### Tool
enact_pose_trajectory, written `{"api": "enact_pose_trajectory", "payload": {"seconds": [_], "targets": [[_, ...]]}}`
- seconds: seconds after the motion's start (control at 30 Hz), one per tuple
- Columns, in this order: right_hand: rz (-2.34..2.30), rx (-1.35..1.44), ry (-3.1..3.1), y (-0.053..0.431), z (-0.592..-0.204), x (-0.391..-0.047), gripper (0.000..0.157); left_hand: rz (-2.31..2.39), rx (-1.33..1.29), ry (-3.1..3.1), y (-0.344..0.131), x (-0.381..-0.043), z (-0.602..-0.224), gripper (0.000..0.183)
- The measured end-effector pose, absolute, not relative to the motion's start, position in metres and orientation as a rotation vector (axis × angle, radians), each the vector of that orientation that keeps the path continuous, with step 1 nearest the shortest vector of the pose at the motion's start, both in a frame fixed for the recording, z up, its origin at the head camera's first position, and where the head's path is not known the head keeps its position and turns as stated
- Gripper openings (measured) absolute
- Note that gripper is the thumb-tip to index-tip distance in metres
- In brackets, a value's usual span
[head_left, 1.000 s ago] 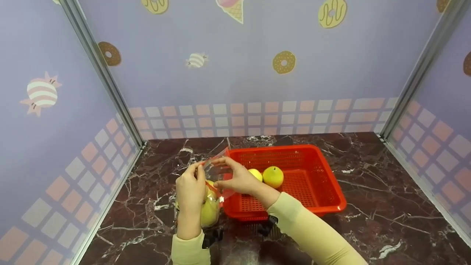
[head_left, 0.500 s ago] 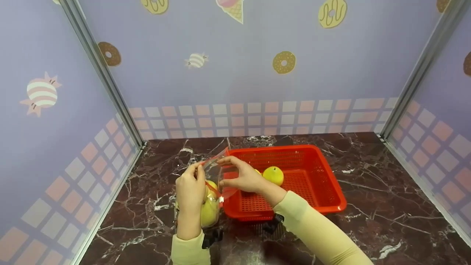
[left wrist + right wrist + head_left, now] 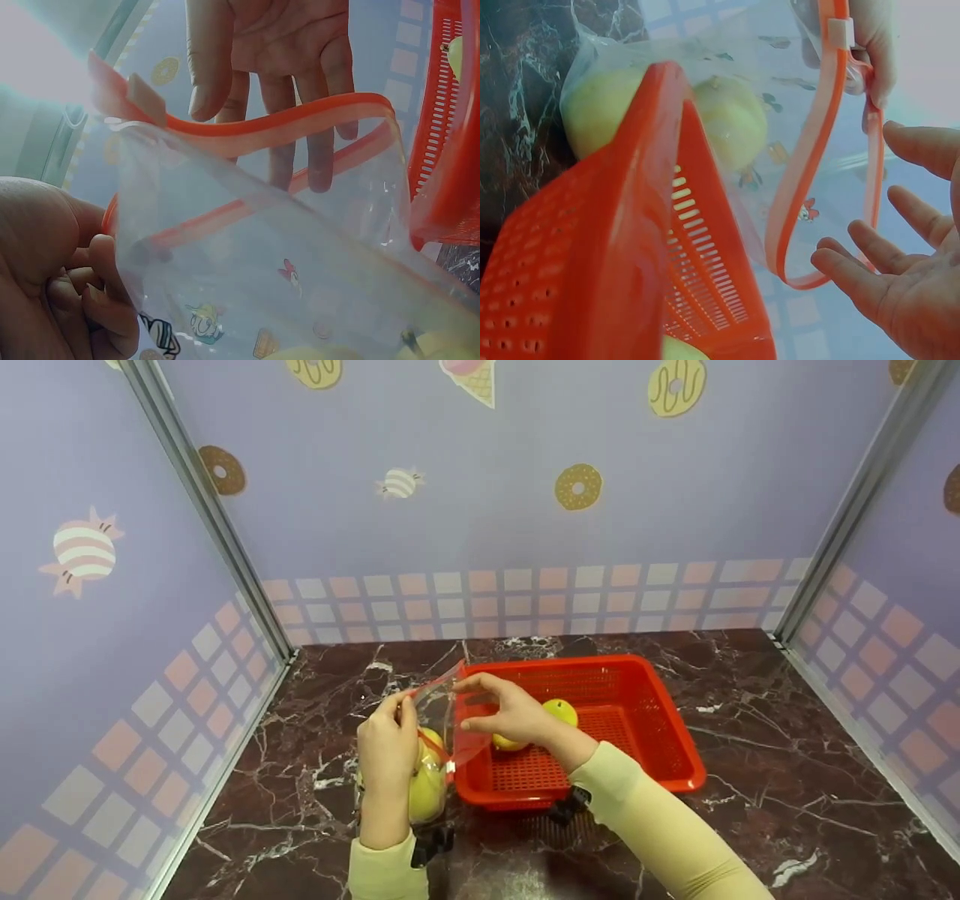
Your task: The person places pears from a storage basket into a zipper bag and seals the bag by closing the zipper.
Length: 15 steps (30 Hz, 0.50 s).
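A clear zip bag (image 3: 240, 277) with an orange zip edge and small printed pictures stands with its mouth spread. My left hand (image 3: 388, 746) pinches the zip edge at the bag's left side. Yellow-green pears (image 3: 731, 124) lie low inside, seen through the plastic in the right wrist view. At the mouth, my right hand (image 3: 517, 716) has its fingers apart and holds nothing. Its fingertips overlap the orange edge in the left wrist view. Behind the right hand, two more pears (image 3: 561, 710) sit in a red basket (image 3: 675, 735), partly hidden by it.
The basket's left wall (image 3: 641, 217) stands right beside the bag. Both rest on a dark marbled tabletop (image 3: 780, 750). Purple patterned panels (image 3: 510, 525) enclose the back and sides, with metal posts (image 3: 225, 525) at the corners.
My right hand has drawn back a little to the right from the bag's mouth, over the basket. The left hand and the bag stay nearly still.
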State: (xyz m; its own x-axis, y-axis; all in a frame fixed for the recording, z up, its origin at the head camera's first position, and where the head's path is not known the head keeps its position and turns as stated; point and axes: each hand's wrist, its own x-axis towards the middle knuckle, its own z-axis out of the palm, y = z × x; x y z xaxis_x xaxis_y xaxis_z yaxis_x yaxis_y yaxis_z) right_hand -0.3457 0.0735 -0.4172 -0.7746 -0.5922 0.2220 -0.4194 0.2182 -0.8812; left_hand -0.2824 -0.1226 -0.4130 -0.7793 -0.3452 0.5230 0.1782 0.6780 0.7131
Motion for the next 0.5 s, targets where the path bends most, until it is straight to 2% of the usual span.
{"api": "enact_pose_trajectory", "payload": {"seconds": [0.5], "targets": [[-1.632,-0.9,2.259,0.094,-0.408,-0.351,0.05,-1.024,0.129,-2.247,-0.122,-0.283,-0.413,0.023]]}}
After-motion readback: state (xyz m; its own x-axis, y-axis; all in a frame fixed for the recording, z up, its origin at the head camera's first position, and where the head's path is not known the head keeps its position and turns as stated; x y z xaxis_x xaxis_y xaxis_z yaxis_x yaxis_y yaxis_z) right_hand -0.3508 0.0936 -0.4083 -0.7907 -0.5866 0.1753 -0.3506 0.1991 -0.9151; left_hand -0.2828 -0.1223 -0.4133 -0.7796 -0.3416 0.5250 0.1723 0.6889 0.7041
